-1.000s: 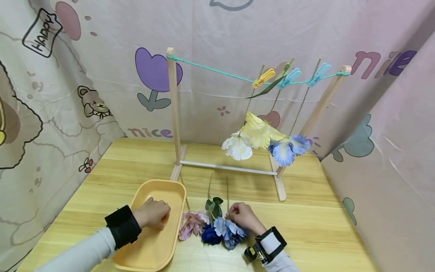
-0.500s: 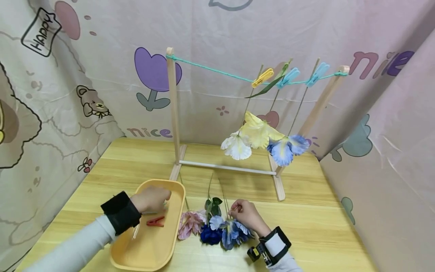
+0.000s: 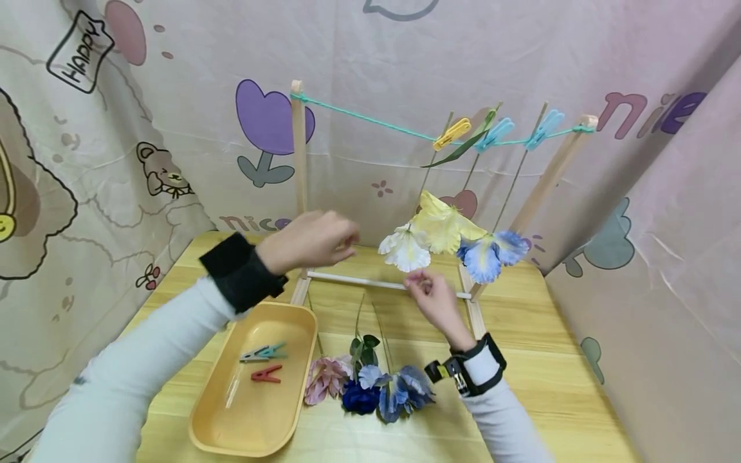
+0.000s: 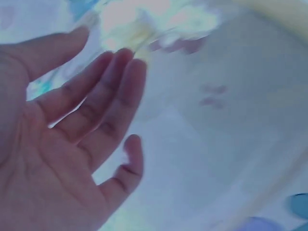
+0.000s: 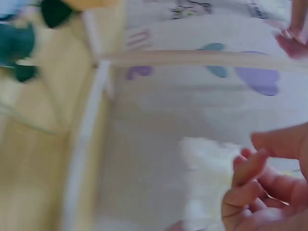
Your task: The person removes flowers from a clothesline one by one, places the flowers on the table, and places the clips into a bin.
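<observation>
The left wrist view alone reveals my left hand's (image 3: pixel 309 241) palm, fingers relaxed and empty; in the head view this hand hides part of the left post (image 3: pixel 298 154). My right hand (image 3: pixel 434 297), fingers loosely curled round nothing, lies near the hanging white flower (image 3: pixel 405 249), blurred in the right wrist view; contact is unclear.

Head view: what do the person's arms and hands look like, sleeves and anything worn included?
The left sleeve and right sleeve are pale grey. The left band is broad, black and blocky; the right band is black too, with a small dark device bearing a yellow patch. The left hand and right hand are ungloved.
</observation>
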`<state>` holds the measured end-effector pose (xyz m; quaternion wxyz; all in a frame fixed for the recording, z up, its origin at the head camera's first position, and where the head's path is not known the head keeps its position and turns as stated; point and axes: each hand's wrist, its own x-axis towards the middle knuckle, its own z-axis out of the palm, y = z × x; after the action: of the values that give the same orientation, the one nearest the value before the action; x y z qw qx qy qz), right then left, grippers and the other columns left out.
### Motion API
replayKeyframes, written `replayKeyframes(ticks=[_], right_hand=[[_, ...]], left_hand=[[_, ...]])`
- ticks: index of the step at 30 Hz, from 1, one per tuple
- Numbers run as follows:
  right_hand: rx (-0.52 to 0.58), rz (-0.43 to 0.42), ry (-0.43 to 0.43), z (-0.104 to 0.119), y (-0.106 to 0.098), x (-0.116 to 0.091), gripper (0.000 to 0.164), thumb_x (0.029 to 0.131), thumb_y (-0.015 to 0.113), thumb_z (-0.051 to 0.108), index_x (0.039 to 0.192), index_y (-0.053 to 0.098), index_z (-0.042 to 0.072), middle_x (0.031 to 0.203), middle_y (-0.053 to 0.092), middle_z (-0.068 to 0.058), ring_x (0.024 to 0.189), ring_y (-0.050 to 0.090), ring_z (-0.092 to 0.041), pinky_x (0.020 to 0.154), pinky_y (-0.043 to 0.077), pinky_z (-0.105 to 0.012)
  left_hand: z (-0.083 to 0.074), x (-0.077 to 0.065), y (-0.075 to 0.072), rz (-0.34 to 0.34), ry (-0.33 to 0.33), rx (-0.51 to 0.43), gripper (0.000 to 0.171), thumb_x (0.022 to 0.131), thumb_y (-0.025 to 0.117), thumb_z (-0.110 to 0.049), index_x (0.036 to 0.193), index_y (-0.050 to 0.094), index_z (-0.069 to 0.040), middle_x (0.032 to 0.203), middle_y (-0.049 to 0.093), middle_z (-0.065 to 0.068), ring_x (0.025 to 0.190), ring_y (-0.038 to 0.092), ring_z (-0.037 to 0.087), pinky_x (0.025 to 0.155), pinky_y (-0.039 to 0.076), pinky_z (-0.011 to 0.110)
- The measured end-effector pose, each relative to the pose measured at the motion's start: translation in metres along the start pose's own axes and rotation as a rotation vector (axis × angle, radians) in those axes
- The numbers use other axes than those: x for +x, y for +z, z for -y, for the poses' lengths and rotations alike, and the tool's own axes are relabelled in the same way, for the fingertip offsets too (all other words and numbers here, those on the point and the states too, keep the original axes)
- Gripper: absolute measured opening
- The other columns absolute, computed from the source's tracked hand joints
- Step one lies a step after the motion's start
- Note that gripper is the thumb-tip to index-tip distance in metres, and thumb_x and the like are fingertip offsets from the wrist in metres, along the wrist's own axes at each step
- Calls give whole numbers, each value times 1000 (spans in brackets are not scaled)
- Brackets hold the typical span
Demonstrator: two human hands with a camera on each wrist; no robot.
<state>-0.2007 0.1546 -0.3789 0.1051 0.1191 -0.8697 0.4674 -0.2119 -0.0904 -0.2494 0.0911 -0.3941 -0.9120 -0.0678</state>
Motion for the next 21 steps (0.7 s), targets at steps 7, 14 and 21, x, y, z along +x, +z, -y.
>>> replayKeyframes(ticks=[7,14,21], right_hand=[[53,-304,-174,37,-15,33,16,88,60,9,101,64,0,83,61,-14,43,39,2,43,30,-18],[143,-427,-211,51,-11,49,31,89,57,4,119,53,-2,115,54,-18,55,46,1,51,36,-13],[182,-417,-121,56,-8,65,43,92,54,9,133,44,1,129,48,-16,60,52,-8,55,40,-16]], left_hand=[[-26,55,-56,-190,59,13,19,92,55,-16,107,64,-9,102,67,3,93,63,15,78,51,30],[-40,94,-81,-337,43,-51,33,95,53,-20,124,51,-6,115,58,5,107,53,16,85,45,27],[-53,135,-95,-244,-56,108,44,98,44,-29,135,40,-5,134,47,8,120,47,22,94,42,27]])
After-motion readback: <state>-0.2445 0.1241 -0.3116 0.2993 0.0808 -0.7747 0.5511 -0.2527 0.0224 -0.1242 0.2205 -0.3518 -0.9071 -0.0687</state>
